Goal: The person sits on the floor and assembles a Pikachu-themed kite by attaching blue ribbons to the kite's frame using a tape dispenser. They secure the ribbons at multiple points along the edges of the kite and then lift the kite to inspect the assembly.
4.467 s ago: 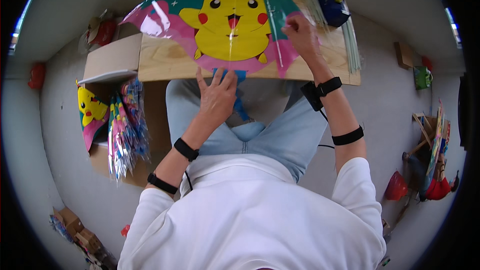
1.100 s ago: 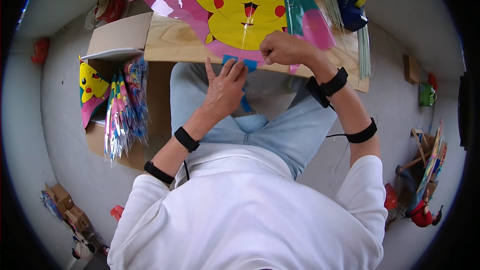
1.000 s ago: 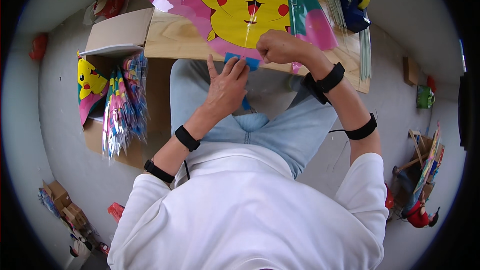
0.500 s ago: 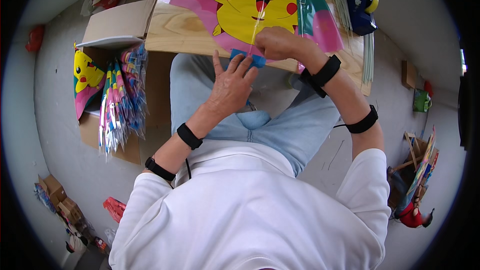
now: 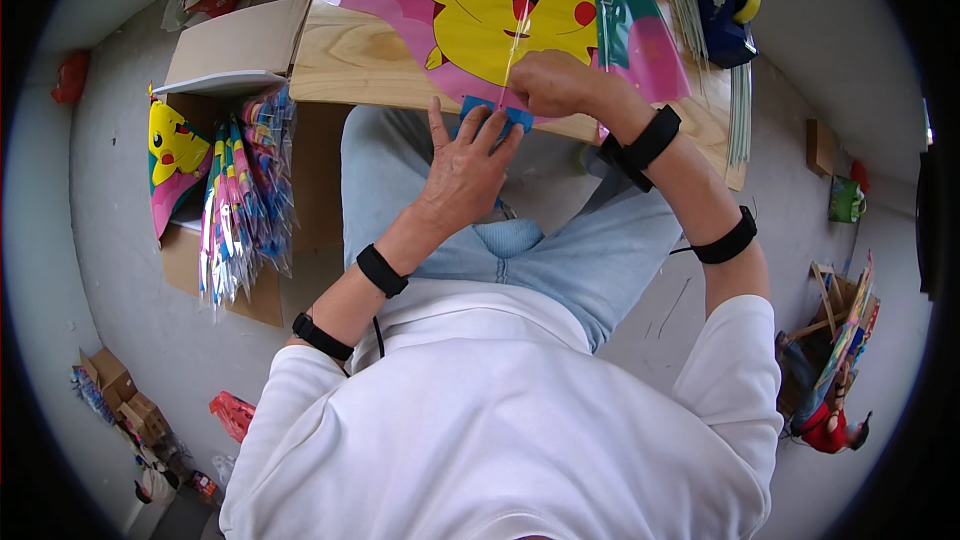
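Beyond the spread left hand (image 5: pixel 463 170), resting on a blue plastic strip (image 5: pixel 480 103), a glossy pink-green-yellow plastic sheet (image 5: pixel 478 25) is lying on the pale wooden table (image 5: pixel 350 52), its whitish centre line (image 5: pixel 518 20) running near to far beside the nearer, curled right hand (image 5: pixel 555 85), grip hidden.

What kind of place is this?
Probably a small workshop or packing room. A printed plastic sheet lies on a wooden table with thin rods and a tape dispenser, and beside the table an open box holds bundles in clear plastic.
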Motion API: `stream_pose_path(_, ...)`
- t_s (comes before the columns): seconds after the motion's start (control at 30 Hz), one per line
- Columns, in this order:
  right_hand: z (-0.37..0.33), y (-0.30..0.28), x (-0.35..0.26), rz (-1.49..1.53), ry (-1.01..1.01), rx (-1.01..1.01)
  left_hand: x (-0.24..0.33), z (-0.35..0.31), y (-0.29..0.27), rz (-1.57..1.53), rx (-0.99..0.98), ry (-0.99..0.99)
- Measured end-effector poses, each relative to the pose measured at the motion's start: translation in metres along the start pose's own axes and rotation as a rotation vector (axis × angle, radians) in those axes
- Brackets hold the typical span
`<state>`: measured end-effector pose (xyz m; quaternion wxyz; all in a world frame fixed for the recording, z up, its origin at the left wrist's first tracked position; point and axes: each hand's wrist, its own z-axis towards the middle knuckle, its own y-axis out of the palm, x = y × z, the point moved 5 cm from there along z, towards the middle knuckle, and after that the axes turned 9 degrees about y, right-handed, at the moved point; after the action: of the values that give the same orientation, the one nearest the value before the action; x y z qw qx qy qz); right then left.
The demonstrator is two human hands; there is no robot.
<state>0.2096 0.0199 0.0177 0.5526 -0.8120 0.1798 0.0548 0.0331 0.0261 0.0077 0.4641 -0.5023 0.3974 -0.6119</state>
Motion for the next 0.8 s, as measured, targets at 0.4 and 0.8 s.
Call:
stream_pose_path(0.4,0.003,0.001,0.001,0.003,0.014,-0.006,0.002,0.006,0.001,0.036,0.002,-0.007)
stream_pose_path(0.8,0.0,-0.008,0.002,-0.118,0.188,-0.06,0.001,0.009,0.003,0.045,0.002,-0.003)
